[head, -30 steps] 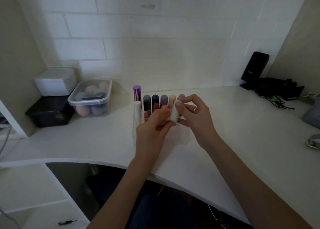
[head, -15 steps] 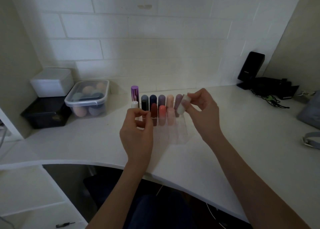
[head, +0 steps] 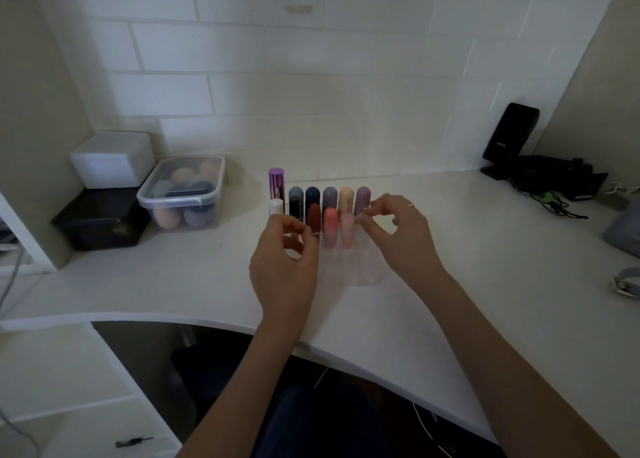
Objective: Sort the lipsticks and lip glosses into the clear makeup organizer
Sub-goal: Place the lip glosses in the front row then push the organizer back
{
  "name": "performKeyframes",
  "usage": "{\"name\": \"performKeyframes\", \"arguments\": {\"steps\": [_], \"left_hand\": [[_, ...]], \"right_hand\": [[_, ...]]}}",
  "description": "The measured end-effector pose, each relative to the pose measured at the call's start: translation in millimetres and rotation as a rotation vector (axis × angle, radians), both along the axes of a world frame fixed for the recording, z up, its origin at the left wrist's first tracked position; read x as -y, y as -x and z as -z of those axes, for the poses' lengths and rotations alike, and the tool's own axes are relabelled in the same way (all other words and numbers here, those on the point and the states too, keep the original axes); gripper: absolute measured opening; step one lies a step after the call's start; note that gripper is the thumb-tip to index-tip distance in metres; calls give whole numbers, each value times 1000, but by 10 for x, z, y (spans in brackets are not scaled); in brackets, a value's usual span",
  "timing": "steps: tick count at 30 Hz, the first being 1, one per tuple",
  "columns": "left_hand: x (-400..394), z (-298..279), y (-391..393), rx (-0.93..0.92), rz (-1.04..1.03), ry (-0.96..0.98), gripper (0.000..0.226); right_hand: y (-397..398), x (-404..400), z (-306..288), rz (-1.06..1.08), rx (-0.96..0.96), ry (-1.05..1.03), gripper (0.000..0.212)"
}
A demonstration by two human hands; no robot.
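A clear makeup organizer [head: 349, 267] stands on the white desk. Its back row holds a metallic purple tube [head: 276, 182] and several capped lipsticks [head: 329, 197]. In front stand a white tube [head: 276, 206], a dark red one [head: 314, 217], a coral one [head: 330, 220] and a pale pink one [head: 347, 229]. My right hand [head: 398, 239] pinches at the organizer's right end; the small white lipstick [head: 360, 220] shows faintly under its fingertips. My left hand [head: 284, 263] hovers loosely curled before the organizer's left end, with nothing in it.
A clear tub of makeup sponges [head: 180, 194], a white box [head: 112, 158] and a black box [head: 97, 222] sit at the left. A black speaker [head: 510, 135] and cables [head: 554, 201] are at the back right. The curved desk edge [head: 207, 319] runs below my wrists.
My hands parted. The right one carried the white lipstick to the organizer's right end and lowered it. The left one let go and moved to the organizer's left end.
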State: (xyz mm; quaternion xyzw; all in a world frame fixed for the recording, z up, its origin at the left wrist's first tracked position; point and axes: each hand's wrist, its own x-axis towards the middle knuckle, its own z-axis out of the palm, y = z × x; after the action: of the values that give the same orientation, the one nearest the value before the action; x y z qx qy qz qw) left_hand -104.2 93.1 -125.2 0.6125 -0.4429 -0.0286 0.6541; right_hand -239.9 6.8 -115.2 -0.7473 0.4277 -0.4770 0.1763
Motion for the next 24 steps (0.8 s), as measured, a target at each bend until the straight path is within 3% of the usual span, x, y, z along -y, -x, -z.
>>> {"name": "performKeyframes", "arguments": {"steps": [4, 7, 9, 14, 21, 22, 24], "left_hand": [[-8, 0, 11, 260, 75, -177, 15], [-7, 57, -12, 676, 118, -197, 23], [-18, 101, -39, 798, 158, -250, 28], [-14, 191, -76, 915, 175, -292, 28], [144, 138, -300, 907, 257, -352, 17], [206, 119, -348, 910, 275, -377, 25], [370, 93, -455, 945, 283, -416, 62]], "right_hand": [[-37, -75, -34, 1, -34, -122, 29], [42, -86, -143, -111, -126, -454, 38], [124, -64, -184, -152, -282, -629, 44], [169, -92, -195, -240, -357, -826, 32], [-80, 1, -22, -280, -253, -644, 35], [-138, 44, -18, -286, -250, -633, 35], [-260, 172, -17, -283, -259, -615, 35]]}}
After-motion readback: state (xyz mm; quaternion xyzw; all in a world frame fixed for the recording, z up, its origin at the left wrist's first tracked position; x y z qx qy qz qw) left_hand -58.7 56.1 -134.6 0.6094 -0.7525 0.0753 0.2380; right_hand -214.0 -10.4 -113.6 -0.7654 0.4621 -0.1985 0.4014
